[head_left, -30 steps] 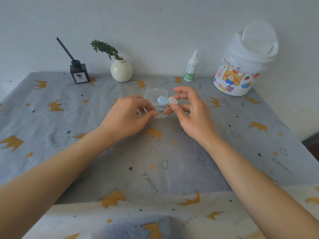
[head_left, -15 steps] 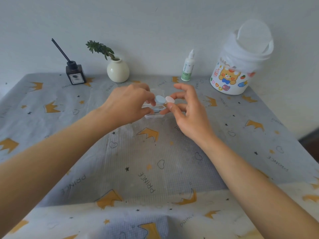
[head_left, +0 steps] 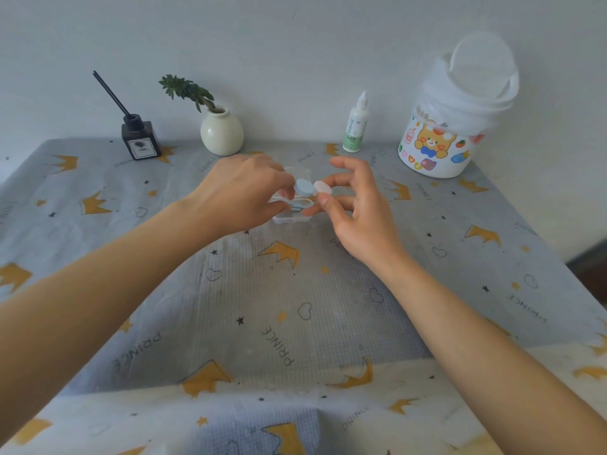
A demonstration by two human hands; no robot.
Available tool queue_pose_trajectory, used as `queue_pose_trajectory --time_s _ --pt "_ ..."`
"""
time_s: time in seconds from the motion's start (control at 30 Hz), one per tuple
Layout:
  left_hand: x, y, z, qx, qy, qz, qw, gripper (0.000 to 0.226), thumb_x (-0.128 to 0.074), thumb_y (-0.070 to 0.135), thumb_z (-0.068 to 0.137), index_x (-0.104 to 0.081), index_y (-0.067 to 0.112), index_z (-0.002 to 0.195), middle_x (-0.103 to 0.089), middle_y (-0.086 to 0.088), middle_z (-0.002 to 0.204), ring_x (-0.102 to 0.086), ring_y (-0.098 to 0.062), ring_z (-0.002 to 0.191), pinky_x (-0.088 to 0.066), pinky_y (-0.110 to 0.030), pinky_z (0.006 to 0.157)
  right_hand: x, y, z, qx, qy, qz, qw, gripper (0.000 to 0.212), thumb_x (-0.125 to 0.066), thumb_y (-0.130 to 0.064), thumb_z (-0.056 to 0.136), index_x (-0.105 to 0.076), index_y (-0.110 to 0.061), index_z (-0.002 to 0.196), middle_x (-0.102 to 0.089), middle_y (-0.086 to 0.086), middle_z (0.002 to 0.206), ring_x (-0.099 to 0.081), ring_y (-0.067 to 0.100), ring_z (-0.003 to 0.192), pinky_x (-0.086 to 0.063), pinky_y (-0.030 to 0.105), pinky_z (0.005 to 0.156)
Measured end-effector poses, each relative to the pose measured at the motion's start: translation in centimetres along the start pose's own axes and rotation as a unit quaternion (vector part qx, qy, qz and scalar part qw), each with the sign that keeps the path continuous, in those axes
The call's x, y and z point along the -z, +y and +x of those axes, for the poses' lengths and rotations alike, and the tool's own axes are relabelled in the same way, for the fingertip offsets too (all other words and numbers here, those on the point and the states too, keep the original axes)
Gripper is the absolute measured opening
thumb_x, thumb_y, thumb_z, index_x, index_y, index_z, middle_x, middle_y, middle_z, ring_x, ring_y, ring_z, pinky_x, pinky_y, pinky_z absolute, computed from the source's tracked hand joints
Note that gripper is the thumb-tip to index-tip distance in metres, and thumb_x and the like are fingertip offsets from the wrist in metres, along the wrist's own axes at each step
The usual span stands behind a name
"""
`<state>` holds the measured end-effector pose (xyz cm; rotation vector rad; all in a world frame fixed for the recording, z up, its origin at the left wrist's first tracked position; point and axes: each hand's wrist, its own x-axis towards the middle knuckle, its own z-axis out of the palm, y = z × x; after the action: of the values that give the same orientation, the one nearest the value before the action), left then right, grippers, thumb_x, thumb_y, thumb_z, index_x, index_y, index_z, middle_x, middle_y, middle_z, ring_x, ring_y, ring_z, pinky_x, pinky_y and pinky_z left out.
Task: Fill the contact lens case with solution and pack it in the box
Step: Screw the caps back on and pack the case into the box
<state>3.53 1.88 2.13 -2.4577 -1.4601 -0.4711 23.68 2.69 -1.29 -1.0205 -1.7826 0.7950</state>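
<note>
Left hand [head_left: 243, 195] and right hand [head_left: 353, 205] both pinch the small blue-and-white capped contact lens case [head_left: 312, 189], long axis 9-to-3, directly above the clear plastic box [head_left: 290, 219]; straight down packs it.

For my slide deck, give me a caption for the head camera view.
Both hands, left hand and right hand, hold a contact lens case above a clear box on a crown-print tablecloth.

We are seeing soft, even daylight casting faint shadows, wide-angle bending at the edges and slight overall blur.
</note>
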Motion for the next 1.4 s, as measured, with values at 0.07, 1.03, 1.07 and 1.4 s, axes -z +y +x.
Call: queue_pose_trajectory --time_s 0.07,1.03,1.07,1.4 --pt "0.0 0.0 -0.1 -0.01 0.002 0.002 1.0 0.011 -0.068 0.03 0.088 -0.071 0.023 0.096 -0.069 0.004 0.09 -0.064 -0.02 0.09 -0.028 -0.026 0.058 0.0 0.0 0.0 -0.001 0.0 0.0 1.0 0.044 -0.06 -0.006 0.096 -0.041 -0.014 0.134 -0.064 -0.004 0.109 -0.074 0.005 0.074 -0.043 0.01 0.064" --pt "-0.2 0.0 0.7 0.03 -0.074 -0.069 0.994 0.012 -0.064 0.043 0.087 -0.067 0.031 0.087 -0.055 0.013 0.101 -0.055 -0.012 0.094 -0.04 -0.029 0.064 -0.1 0.0 -0.1 -0.012 0.007 0.013 1.0 0.044 -0.06 -0.006 0.096 -0.042 -0.016 0.134 -0.064 -0.007 0.107 -0.075 0.006 0.073 -0.042 0.009 0.061" --pt "-0.1 -0.1 0.8 0.027 -0.081 -0.064 0.994 0.01 -0.063 0.04 0.088 -0.067 0.031 0.087 -0.055 0.012 0.101 -0.055 -0.013 0.094 -0.039 -0.029 0.064 -0.1 0.0 -0.1 -0.012 0.009 0.013 1.0 0.043 -0.06 -0.006 0.096 -0.042 -0.016 0.134 -0.064 -0.006 0.107 -0.075 0.006 0.073 -0.042 0.009 0.061" --pt "0.1 -0.4 1.5 0.043 -0.087 -0.126 0.987 0.006 -0.067 0.023 0.087 -0.07 0.018 0.086 -0.062 0.003 0.099 -0.057 -0.005 0.074 -0.053 -0.026 0.074 -0.1 -0.2 -0.2 -0.018 0.016 0.025 0.999 0.043 -0.06 -0.006 0.096 -0.042 -0.017 0.134 -0.064 -0.006 0.107 -0.075 0.007 0.073 -0.048 0.015 0.067"
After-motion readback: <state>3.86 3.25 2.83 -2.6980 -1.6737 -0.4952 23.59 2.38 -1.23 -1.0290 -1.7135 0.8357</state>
